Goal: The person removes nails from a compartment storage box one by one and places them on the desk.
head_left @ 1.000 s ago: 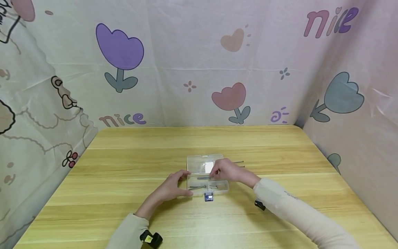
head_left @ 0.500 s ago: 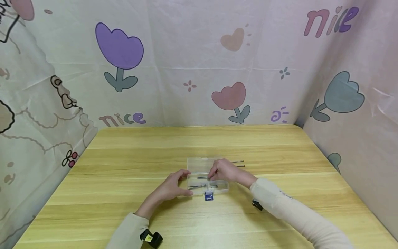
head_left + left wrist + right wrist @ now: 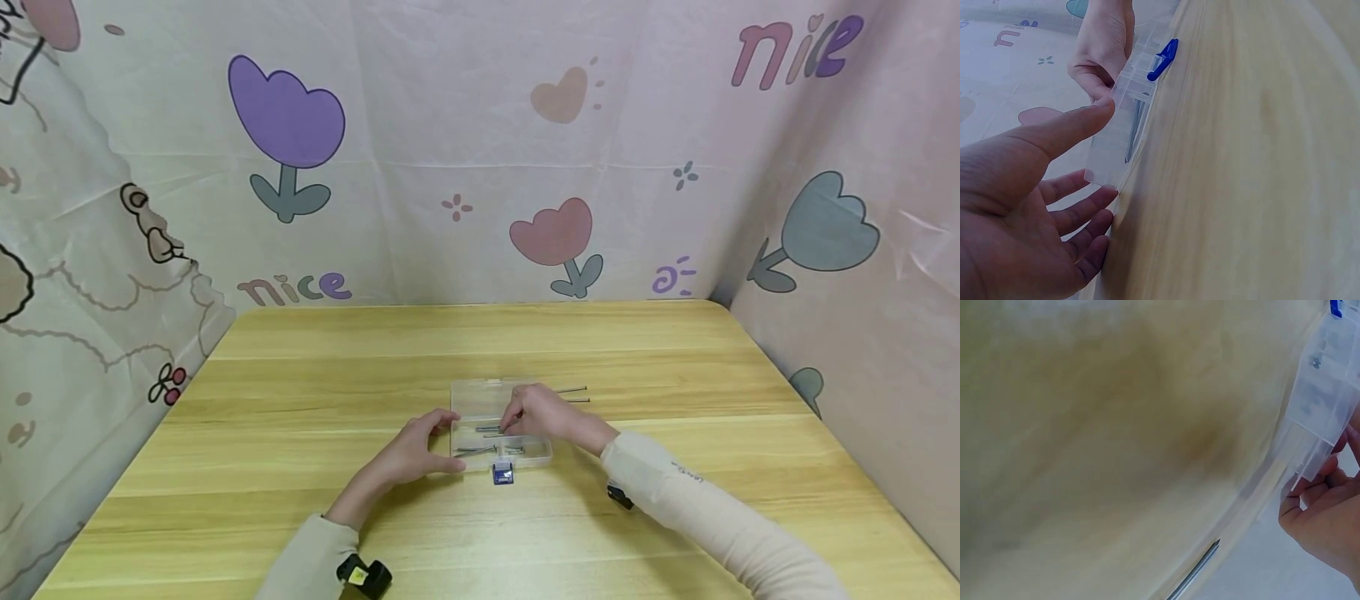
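Observation:
A clear plastic box (image 3: 538, 455) with compartments lies on the table, its lid (image 3: 472, 397) folded back. My left hand (image 3: 408, 452) holds the box's left end; in the left wrist view the thumb is at the near edge and the fingers are at the end wall. My right hand (image 3: 542, 412) reaches over the rear compartment, fingertips pinching a thin nail (image 3: 492, 436), partly hidden by the fingers. Another nail (image 3: 486, 428) lies just behind it. More nails (image 3: 475, 451) lie in the front left compartment, and short metal pieces (image 3: 514, 450) in the small one beside it.
A blue latch (image 3: 503, 474) hangs at the box's front edge. Right of the lid, two loose nails (image 3: 574, 390) lie on the wooden table (image 3: 315, 367), partly behind my right hand. A printed cloth (image 3: 420, 100) hangs behind the table and along both sides.
My right hand has shifted slightly left over the rear compartment, and a second nail now shows there by its fingertips. The lid has tilted back a little. My left hand stays in place.

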